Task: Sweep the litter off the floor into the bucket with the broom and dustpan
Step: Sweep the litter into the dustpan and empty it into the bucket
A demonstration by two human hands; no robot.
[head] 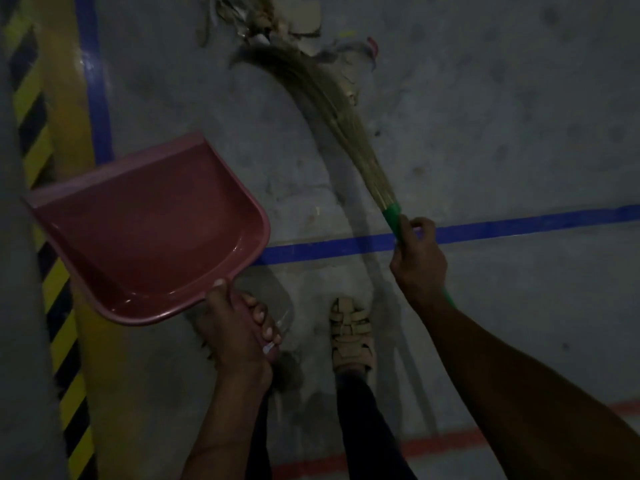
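Ok so fingers first. My left hand (239,334) is wrapped tight around the handle of the dusty-pink plastic dustpan (145,233), thumb laid up along the top near where the handle meets the pan, the other fingers curled underneath. The pan is held up off the ground and tilted, with its wide flat lip pointing up and to the left. I can't see anything lying in it.

My right hand (417,258) has the grass broom with the green plastic handle (332,109). Fingers are curled round the green part just below where the straw bundle starts, and the index finger looks a bit looser than the rest, kind of hooked over the top. The broom angles away from me, and its soft bristle tips are fanned out, touching the floor right at the edge of the litter pile (277,19). That pile sits at the top of the view: torn paper or cardboard bits and scraps, too blurry to say more.

The surface is a grey concrete floor (502,116), pretty dim lighting. Blue tape lines (519,225) cross it, one running under my right hand, another going up the left side. There's a red line (443,441) closer to me, and yellow-black hazard striping (31,109) along the far left. My tan strappy sandal (351,334) is planted between my two arms.
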